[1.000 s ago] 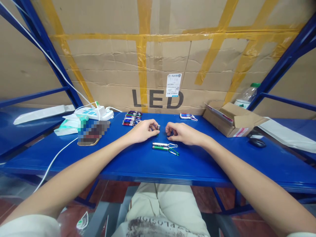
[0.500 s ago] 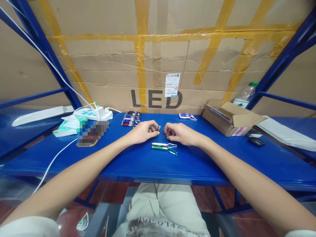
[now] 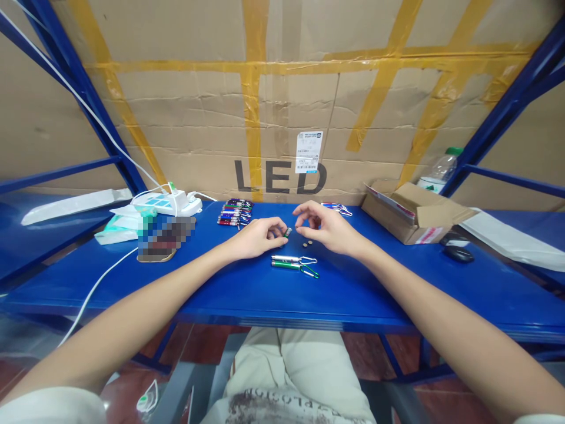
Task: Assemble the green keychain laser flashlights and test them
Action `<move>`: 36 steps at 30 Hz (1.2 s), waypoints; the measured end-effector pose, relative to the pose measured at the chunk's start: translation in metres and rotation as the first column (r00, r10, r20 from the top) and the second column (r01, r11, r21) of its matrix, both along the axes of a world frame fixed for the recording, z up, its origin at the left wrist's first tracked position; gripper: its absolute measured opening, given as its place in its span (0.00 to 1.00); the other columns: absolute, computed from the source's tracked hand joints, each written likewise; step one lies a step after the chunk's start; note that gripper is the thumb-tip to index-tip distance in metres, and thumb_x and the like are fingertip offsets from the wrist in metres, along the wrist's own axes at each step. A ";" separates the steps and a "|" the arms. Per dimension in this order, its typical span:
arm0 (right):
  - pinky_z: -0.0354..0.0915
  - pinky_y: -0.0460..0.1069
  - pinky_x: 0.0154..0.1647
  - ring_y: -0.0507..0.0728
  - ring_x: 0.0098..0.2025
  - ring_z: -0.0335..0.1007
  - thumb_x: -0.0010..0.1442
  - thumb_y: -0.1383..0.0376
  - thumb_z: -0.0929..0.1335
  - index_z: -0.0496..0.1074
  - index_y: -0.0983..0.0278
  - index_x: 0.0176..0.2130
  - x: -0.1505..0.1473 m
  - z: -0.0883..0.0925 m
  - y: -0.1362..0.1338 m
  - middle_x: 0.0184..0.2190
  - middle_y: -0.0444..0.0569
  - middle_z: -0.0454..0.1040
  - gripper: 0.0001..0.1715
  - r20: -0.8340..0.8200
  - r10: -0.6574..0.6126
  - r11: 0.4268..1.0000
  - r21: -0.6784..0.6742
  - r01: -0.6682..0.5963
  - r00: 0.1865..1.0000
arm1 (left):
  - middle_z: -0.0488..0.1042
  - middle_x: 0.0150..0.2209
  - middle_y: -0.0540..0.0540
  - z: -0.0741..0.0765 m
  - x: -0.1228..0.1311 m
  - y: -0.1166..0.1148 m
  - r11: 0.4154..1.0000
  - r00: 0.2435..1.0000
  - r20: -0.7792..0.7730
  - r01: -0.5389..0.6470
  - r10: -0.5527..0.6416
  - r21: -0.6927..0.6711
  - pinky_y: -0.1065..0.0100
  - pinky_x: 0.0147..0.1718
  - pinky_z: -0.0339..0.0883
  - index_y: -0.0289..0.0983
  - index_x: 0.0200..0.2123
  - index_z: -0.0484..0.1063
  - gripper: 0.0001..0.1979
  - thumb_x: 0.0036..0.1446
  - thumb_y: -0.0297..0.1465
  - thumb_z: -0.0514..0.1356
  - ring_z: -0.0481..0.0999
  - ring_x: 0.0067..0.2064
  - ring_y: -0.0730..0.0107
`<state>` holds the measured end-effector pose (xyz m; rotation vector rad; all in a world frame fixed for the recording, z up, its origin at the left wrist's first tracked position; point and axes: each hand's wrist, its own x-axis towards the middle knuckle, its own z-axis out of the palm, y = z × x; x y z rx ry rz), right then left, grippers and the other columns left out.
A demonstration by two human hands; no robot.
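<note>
My left hand (image 3: 261, 238) is closed around a small green keychain flashlight (image 3: 288, 232), and only its end shows past the fingertips. Facing that end, my right hand (image 3: 324, 227) has thumb and index finger brought together in a pinch; anything between them is too small to make out. Under the right hand lie two button cells (image 3: 308, 243) on the blue tabletop. Closer to me, a silver keychain flashlight (image 3: 285, 258) and a green one (image 3: 285, 265) lie side by side, their carabiner clips pointing right.
Several coloured keychain flashlights (image 3: 233, 213) are lined up behind my left hand. Others (image 3: 338, 207) lie partly hidden behind my right hand. An open cardboard box (image 3: 397, 218) and a black mouse (image 3: 458, 253) are at right; a power strip (image 3: 170, 203) and a blurred-out object (image 3: 165, 241) at left.
My right hand has lifted and turned slightly, its fingers moving up from the table. Two button cells now show beneath it. The flashlight end in my left hand has tilted a little to the right.
</note>
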<state>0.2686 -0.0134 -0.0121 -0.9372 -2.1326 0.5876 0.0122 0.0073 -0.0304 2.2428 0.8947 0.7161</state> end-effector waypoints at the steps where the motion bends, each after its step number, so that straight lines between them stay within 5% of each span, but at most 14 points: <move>1: 0.66 0.51 0.38 0.55 0.34 0.69 0.65 0.58 0.72 0.72 0.61 0.55 0.000 0.000 0.000 0.43 0.49 0.83 0.20 -0.007 0.005 1.000 0.000 -0.005 1.000 | 0.83 0.39 0.46 0.000 0.000 0.000 1.000 1.000 -0.001 0.001 -0.001 -0.002 0.63 0.42 0.73 0.37 0.46 0.77 0.14 0.63 0.40 0.68 0.81 0.39 0.65; 36: 0.68 0.52 0.37 0.55 0.32 0.72 0.67 0.58 0.73 0.74 0.61 0.56 -0.003 0.001 -0.006 0.43 0.48 0.84 0.21 0.018 0.048 0.999 -0.024 -0.047 0.999 | 0.84 0.40 0.47 0.001 0.002 -0.005 0.998 1.000 -0.013 0.028 -0.027 0.058 0.65 0.41 0.71 0.38 0.46 0.79 0.14 0.64 0.41 0.68 0.79 0.38 0.65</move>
